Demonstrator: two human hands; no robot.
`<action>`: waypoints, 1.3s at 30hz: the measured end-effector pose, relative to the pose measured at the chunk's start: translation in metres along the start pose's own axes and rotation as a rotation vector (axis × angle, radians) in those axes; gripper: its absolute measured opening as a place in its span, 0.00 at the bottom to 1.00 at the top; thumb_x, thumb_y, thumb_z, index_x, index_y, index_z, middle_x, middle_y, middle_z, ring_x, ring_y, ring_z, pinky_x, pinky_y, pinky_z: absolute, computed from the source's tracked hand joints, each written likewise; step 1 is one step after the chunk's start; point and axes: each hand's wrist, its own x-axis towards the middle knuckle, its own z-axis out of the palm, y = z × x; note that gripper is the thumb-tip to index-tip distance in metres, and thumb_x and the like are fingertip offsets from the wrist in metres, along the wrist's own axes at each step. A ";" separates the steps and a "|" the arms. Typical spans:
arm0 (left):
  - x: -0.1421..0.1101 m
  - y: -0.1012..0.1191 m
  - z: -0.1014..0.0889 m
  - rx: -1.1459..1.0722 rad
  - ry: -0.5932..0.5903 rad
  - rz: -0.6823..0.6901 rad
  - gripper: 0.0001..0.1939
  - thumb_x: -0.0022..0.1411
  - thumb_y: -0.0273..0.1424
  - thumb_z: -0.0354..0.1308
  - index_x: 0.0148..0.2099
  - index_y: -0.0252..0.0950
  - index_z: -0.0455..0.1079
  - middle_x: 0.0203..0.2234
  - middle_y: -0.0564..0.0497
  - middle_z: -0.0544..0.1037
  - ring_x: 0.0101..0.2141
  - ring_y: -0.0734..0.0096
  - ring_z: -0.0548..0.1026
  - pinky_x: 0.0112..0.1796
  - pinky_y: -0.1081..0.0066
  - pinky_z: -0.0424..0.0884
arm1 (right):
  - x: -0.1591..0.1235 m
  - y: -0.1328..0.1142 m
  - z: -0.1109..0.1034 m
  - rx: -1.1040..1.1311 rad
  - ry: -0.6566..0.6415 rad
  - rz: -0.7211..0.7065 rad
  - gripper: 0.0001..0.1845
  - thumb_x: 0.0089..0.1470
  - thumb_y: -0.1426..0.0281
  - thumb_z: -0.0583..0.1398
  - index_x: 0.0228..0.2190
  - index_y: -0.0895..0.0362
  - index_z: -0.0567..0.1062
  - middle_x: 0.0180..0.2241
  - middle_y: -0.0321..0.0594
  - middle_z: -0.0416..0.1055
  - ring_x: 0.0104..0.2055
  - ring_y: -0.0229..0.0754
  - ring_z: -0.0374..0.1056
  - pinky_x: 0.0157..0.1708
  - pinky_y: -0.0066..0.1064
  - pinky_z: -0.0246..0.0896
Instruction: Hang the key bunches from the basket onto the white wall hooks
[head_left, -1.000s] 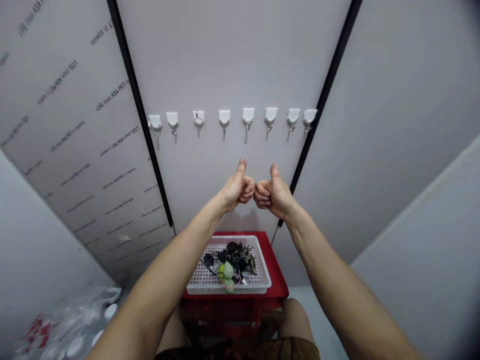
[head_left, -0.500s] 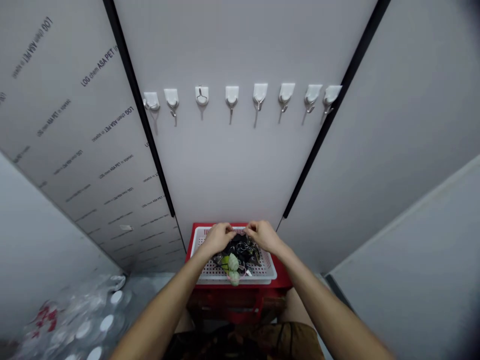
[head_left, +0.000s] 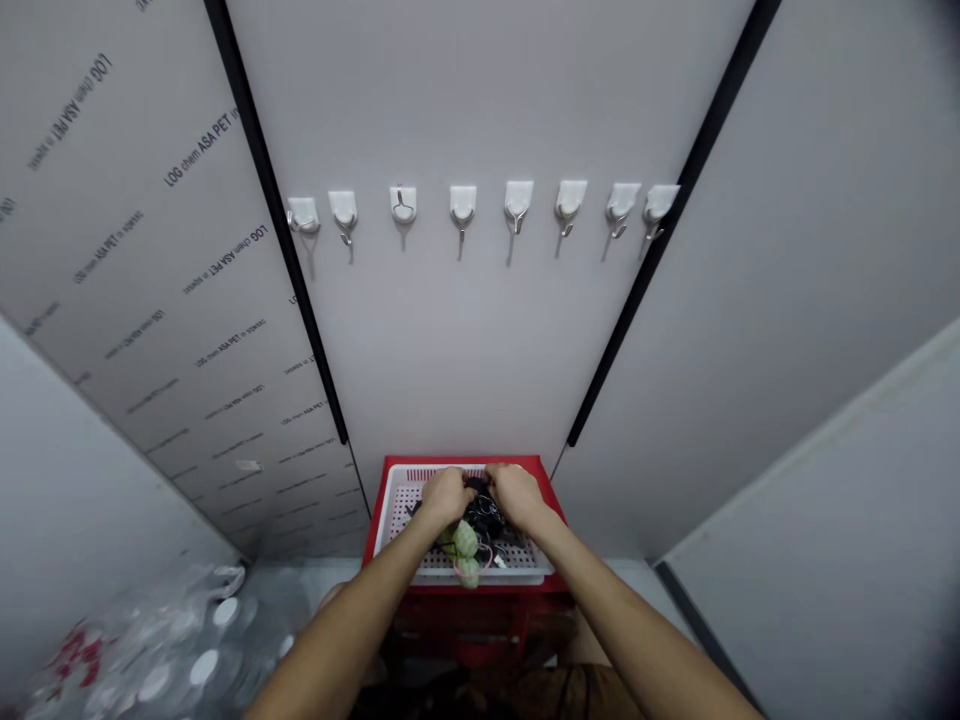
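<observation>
Left hand (head_left: 445, 495) and right hand (head_left: 514, 492) curled at a dark bunch of keys (head_left: 484, 508) in a white basket (head_left: 391, 530), grip unclear, red surface (head_left: 551, 492) beneath.

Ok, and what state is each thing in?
Left hand: curled at the black bundle, grip unclear
Right hand: curled, grip unclear
Black bundle: heaped, partly hidden
White basket: upright, in use
Leftmost hook: swung sideways
Third hook from left: flipped up
Other six hooks: hanging down
Visible bottles: capped
</observation>
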 end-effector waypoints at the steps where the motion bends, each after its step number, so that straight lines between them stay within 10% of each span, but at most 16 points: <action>1: 0.000 0.000 0.001 -0.018 0.000 -0.016 0.09 0.41 0.30 0.52 0.30 0.36 0.67 0.28 0.48 0.73 0.31 0.69 0.68 0.29 0.75 0.59 | 0.000 0.001 0.000 0.008 0.000 -0.004 0.13 0.41 0.76 0.49 0.30 0.56 0.69 0.31 0.43 0.69 0.34 0.41 0.63 0.29 0.27 0.53; 22: 0.000 0.014 -0.036 -0.520 -0.018 0.094 0.08 0.45 0.28 0.49 0.30 0.29 0.63 0.22 0.51 0.69 0.25 0.77 0.66 0.29 0.75 0.61 | -0.008 0.022 -0.059 0.809 0.145 -0.135 0.08 0.40 0.68 0.51 0.20 0.60 0.65 0.16 0.33 0.61 0.19 0.31 0.56 0.21 0.24 0.51; 29: -0.001 0.085 -0.048 -0.774 -0.078 0.504 0.15 0.45 0.24 0.51 0.40 0.31 0.60 0.36 0.47 0.69 0.37 0.74 0.66 0.39 0.73 0.60 | -0.011 0.035 -0.108 1.119 0.256 -0.090 0.07 0.36 0.68 0.54 0.19 0.60 0.64 0.13 0.28 0.59 0.16 0.29 0.55 0.19 0.24 0.52; 39: 0.023 0.218 -0.112 -0.931 0.135 0.519 0.11 0.48 0.29 0.49 0.36 0.32 0.57 0.21 0.52 0.70 0.19 0.82 0.65 0.20 0.80 0.60 | -0.002 0.079 -0.228 1.236 0.761 -0.102 0.07 0.33 0.72 0.56 0.22 0.60 0.64 0.15 0.28 0.60 0.16 0.27 0.58 0.19 0.23 0.57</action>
